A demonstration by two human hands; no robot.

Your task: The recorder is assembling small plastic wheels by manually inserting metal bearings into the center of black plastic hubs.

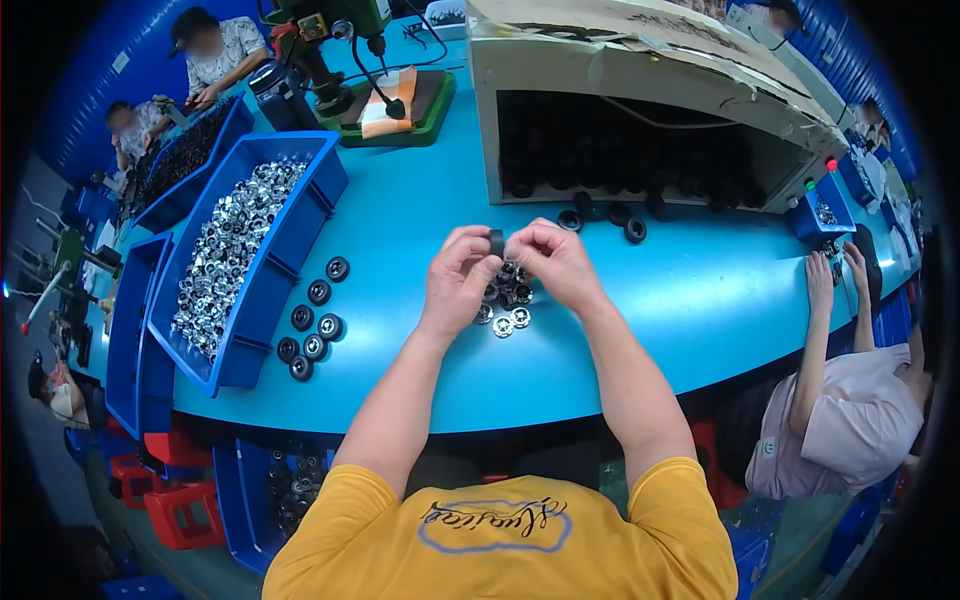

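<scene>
Over the middle of the blue table, my left hand [455,283] pinches a small black rubber tyre [497,242] between thumb and fingers. Close beside it, my right hand [560,262] is closed at the fingertips near the tyre's right side; whatever it pinches is too small to make out. Beneath and between both hands lies a small heap of shiny silver wheel hubs [503,327], partly hidden by my fingers. Several small wheels with black tyres [318,292] lie on the table to the left.
A blue bin [300,228] full of silver hubs [240,240] stands at the left. Behind are a green-based drill press [425,118] and a pale open-fronted box [490,130] holding dark tyres. Loose black tyres [635,230] lie before it. A co-worker [850,410] sits at the right.
</scene>
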